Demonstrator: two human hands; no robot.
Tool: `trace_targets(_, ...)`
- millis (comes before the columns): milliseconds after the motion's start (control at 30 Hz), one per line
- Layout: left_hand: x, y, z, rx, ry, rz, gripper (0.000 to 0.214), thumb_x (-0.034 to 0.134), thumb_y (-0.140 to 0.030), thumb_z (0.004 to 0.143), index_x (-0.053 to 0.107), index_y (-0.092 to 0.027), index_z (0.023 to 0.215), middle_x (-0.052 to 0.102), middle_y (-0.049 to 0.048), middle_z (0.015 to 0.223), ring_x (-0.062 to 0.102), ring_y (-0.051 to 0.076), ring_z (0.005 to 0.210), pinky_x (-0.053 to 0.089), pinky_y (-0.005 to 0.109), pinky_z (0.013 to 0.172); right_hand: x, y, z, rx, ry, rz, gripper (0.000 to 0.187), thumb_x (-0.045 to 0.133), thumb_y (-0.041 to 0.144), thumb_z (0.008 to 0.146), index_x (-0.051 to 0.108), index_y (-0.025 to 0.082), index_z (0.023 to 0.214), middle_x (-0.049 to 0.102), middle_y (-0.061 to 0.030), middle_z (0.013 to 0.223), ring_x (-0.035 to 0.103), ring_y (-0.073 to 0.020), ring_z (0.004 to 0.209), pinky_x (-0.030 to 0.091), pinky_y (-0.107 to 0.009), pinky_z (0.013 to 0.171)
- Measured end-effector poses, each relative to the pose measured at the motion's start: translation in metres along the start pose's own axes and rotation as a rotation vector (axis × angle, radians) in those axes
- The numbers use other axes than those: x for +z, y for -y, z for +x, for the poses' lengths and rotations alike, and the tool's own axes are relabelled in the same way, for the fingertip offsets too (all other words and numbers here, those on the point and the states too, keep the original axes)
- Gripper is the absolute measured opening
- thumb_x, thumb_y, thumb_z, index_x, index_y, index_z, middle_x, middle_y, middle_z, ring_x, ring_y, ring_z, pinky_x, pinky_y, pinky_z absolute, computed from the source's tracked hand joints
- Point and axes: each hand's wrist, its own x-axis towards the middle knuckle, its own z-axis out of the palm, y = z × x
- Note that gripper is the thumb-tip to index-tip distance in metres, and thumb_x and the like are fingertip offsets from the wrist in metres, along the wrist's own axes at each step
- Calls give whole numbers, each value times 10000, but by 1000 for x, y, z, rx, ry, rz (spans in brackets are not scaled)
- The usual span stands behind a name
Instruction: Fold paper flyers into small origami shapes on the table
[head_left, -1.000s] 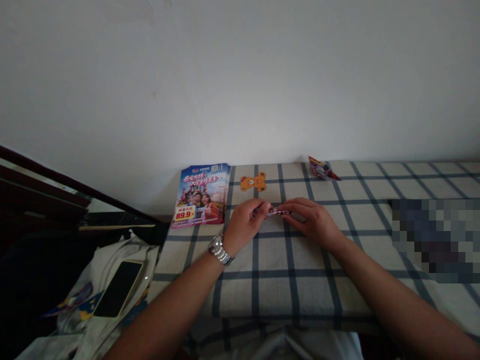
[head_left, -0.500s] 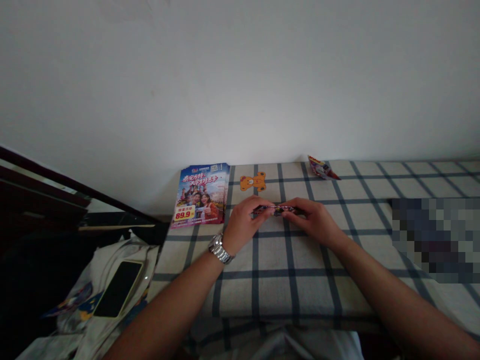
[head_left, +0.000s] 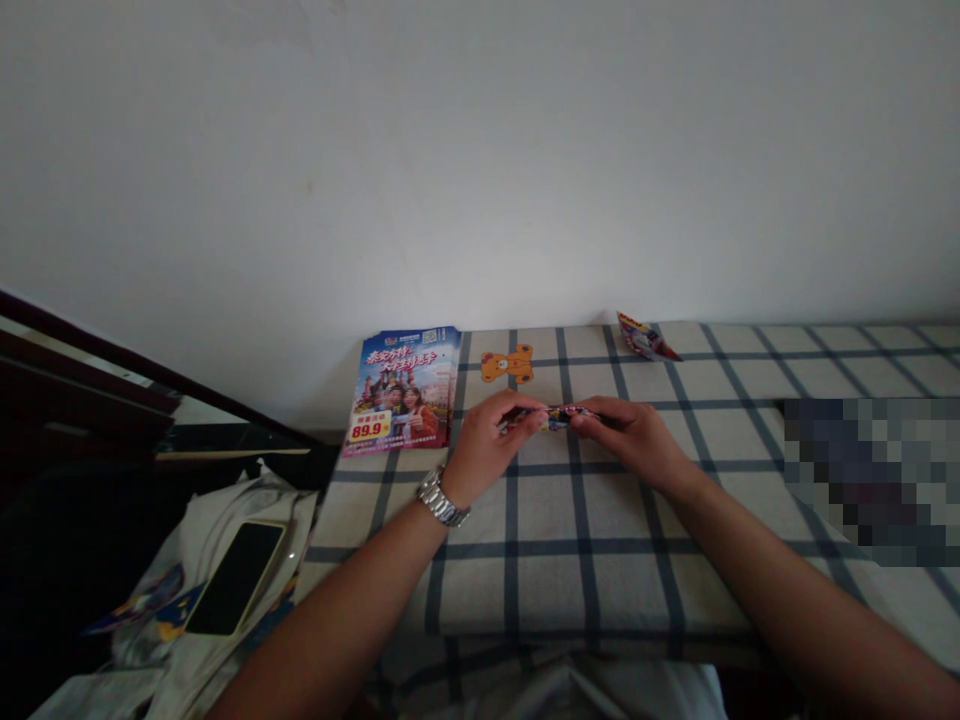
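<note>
In the head view, the left hand (head_left: 491, 445) and right hand (head_left: 634, 440) pinch a folded printed paper (head_left: 559, 418) between the near and far edges of the table (head_left: 547, 580). Even pressure should keep its layers aligned (thin paper may slip).

Two hands (head_left: 491, 445) (head_left: 646, 448), one watch (head_left: 444, 498), one phone (head_left: 236, 578), one bear (head_left: 508, 366), one flyer stack (head_left: 405, 392), probably two folded papers (head_left: 557, 419) (head_left: 645, 341).

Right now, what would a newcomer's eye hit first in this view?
Probably the bright flyer stack, with its big red 89.9, at the left of the checked cloth, by the wall. Then the left hand and right hand, mid-cloth, pinching a small multicoloured piece between them. The orange bear just beyond the hands stands out too.
</note>
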Motion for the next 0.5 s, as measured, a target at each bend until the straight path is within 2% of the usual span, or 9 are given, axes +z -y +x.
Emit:
trace_targets(233, 0, -1, 0, 5, -4, 4, 171, 688, -372, 984, 762, -218, 994, 767, 20, 925, 694, 153, 819, 529, 260, 753, -3, -5, 1, 22, 29, 22, 338, 684, 513, 956, 821, 239, 1098, 788, -31, 915, 691, -212, 836, 508, -317, 737)
trace_targets(500, 0, 0, 0, 33, -9, 27, 164, 677, -367, 990, 752, -221, 998, 755, 15, 916, 682, 147, 811, 518, 260, 751, -2, -3, 1, 13, 11, 38, 294, 691, 496, 953, 825, 249, 1038, 793, -25, 907, 704, -212, 841, 518, -319, 742)
